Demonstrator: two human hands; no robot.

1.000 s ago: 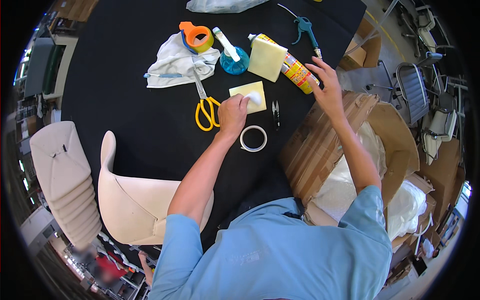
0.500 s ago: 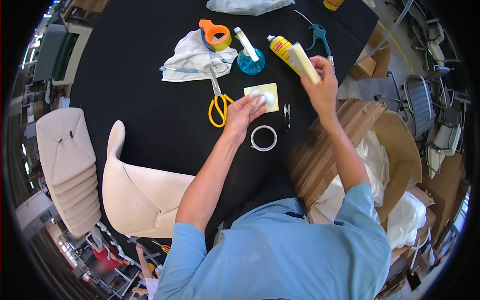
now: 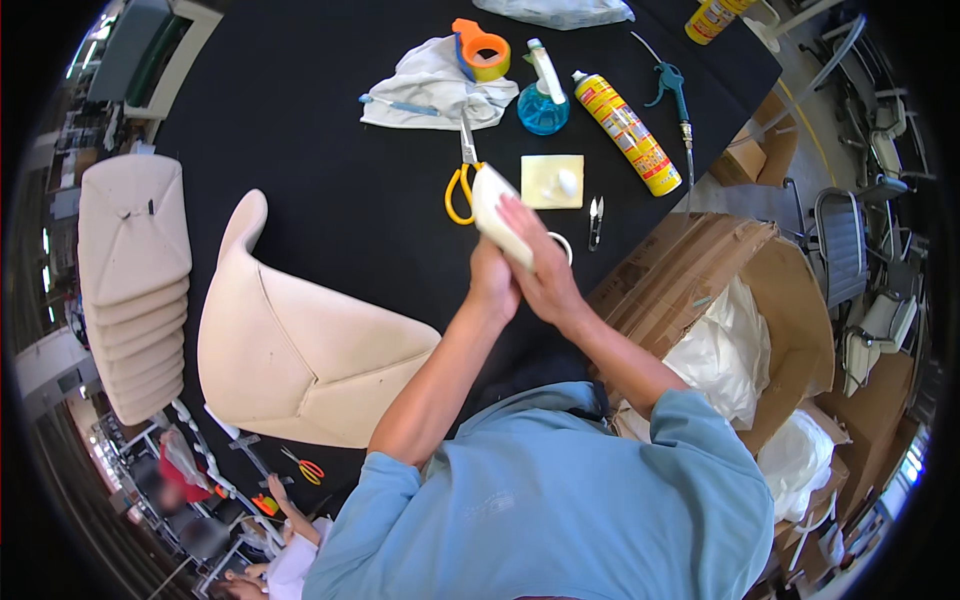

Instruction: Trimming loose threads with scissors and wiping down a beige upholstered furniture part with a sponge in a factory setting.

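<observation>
Above the table, my left hand [image 3: 491, 278] and my right hand [image 3: 546, 268] are pressed together around a cream sponge-like block [image 3: 490, 208]. My right hand's fingers lie along its face; the left fingers are mostly hidden behind it. Yellow-handled scissors [image 3: 460, 190] lie just left of the block, partly covered. Beyond my hands is a pale yellow square pad [image 3: 535, 180] with a small white wad [image 3: 568, 182] on it. A white tape roll [image 3: 566, 243] peeks out behind my right hand, and small thread snips [image 3: 596, 222] lie to its right.
Left on the black-covered table lie a cream upholstered seat shell [image 3: 290, 340] and a stack of similar pieces [image 3: 135, 235]. At the back are a cloth [image 3: 425, 85], orange tape dispenser [image 3: 482, 50], blue spray bottle [image 3: 543, 108], yellow can [image 3: 630, 135] and air gun [image 3: 672, 85]. A cardboard box [image 3: 690, 265] stands right.
My right hand has brought the block left and down to my left hand, which has drawn back from the pad. The white wad stays on the pad. The view has shifted slightly.
</observation>
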